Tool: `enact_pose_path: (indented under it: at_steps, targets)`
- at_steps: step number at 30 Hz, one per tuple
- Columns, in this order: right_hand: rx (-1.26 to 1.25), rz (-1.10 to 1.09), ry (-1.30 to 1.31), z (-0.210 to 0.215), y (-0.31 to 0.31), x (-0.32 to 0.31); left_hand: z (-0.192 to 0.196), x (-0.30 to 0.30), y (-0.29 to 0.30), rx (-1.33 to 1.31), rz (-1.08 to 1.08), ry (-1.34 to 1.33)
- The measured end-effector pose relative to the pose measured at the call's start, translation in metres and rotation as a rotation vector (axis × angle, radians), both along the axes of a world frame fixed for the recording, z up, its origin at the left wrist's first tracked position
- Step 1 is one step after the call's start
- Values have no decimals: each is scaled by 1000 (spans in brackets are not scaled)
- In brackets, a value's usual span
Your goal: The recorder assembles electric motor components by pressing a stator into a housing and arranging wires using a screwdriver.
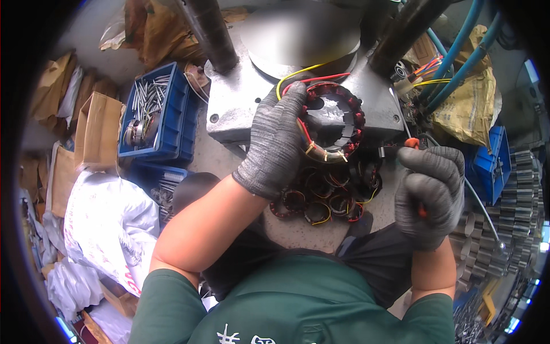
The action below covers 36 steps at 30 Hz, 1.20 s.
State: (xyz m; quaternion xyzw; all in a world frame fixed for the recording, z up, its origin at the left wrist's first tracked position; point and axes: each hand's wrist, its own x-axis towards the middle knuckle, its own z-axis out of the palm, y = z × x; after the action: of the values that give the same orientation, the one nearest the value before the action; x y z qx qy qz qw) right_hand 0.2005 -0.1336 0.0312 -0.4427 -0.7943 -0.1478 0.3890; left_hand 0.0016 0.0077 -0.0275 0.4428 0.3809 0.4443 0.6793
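My left hand (275,135), in a grey knit glove, is closed on the left side of a motor stator (358,123). The ring is tilted over the front of the metal machine base, with red and yellow lead wires (321,76) running off its top and pale ties along its lower rim. My right hand (431,192), gloved alike, makes a fist to the right of the stator. Orange parts of a hand tool (412,143) show above the fist and between its fingers. A short metal piece (382,152) points toward the stator; the tool's exact kind is hidden.
The press base (232,109) with two dark columns stands ahead. Several wound stators (318,211) lie below it. Blue bins (186,114) with metal parts and a white sack (109,218) are at left. Stacked metal cylinders (515,200) and a knobbed lever (487,215) are at right.
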Motion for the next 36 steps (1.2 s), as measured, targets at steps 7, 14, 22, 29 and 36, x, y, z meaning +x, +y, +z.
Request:
enact_pose_path:
  at_steps: [7,14,22,29,36]
  targets:
    - [-253,18,405,-10,0,7,13,2,-12,61,-28,-28]
    - [-231,72,426,-10,-2,14,15,8,-14,144,-29,-70]
    - [-270,80,500,-12,-1,14,15,13,-17,272,-48,-36]
    - [-276,40,706,-21,3,15,17,7,-15,291,-122,18]
    - [-449,80,1123,-32,6,15,17,8,-20,190,-83,49]
